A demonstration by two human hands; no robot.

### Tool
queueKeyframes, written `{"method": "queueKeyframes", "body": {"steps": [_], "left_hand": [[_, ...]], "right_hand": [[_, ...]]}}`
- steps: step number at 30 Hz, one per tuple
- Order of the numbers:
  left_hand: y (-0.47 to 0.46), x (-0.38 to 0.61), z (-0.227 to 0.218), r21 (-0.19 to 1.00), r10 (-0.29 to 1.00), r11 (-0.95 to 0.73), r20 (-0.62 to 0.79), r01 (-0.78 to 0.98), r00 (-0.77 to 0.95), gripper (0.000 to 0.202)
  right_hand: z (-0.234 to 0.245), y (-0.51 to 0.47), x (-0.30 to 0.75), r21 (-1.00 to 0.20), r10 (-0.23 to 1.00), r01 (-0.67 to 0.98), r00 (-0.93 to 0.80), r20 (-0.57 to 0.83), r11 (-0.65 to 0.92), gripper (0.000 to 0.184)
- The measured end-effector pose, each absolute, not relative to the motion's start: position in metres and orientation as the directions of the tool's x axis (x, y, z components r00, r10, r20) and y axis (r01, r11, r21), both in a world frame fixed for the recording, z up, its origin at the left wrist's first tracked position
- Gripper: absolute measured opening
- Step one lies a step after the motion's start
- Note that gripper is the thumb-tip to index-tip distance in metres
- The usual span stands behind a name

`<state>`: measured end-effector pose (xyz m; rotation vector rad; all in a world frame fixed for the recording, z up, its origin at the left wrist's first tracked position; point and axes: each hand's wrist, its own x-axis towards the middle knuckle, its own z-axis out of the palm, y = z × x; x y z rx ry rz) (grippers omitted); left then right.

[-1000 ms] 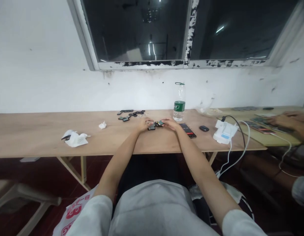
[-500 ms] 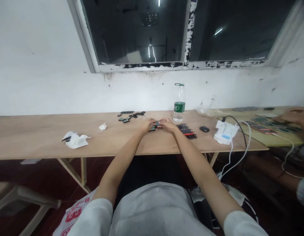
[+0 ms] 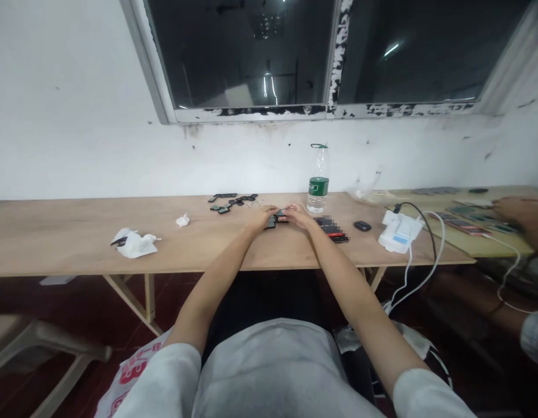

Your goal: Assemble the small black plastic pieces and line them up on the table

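Note:
Both my hands meet at the middle of the wooden table. My left hand and my right hand have their fingers curled together around a small dark part, pinched between them. Another small dark part lies on the table just under my left hand. A loose group of several similar dark parts lies farther back to the left.
A water bottle stands behind my right hand. A dark phone, a small black object and a white charger with cables lie to the right. Crumpled tissues lie at left. Another person's hand works at the far right.
My hands have drawn closer together over the small dark part; a second ago they were slightly apart with two parts showing between them. The other person's hand shifted a little.

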<state>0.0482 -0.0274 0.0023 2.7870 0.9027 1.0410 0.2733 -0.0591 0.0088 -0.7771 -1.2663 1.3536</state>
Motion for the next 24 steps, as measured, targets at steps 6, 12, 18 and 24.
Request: {"method": "queueKeyframes", "body": {"steps": [6,12,18,24], "left_hand": [[-0.0283,0.0468,0.0029,0.292,0.543,-0.830,0.615,0.475,0.572,0.060],[-0.0285,0.0474,0.0028,0.281,0.518,-0.847,0.626,0.451,0.583,0.059],[-0.0311,0.0498,0.0022,0.291,0.531,-0.839,0.625,0.460,0.572,0.040],[-0.0271,0.0478,0.0021,0.368,0.588,-0.802,0.624,0.471,0.514,0.025]], "right_hand": [[0.0115,-0.0614,0.2727,-0.961,0.962,-0.249,-0.209,0.175,0.120,0.043],[0.0108,-0.0595,0.2712,-0.960,0.966,-0.256,-0.197,0.165,0.112,0.044],[0.0108,-0.0578,0.2723,-0.961,0.973,-0.262,-0.185,0.139,0.087,0.039],[0.0112,-0.0571,0.2692,-0.971,0.973,-0.202,-0.167,0.161,0.126,0.035]]}}
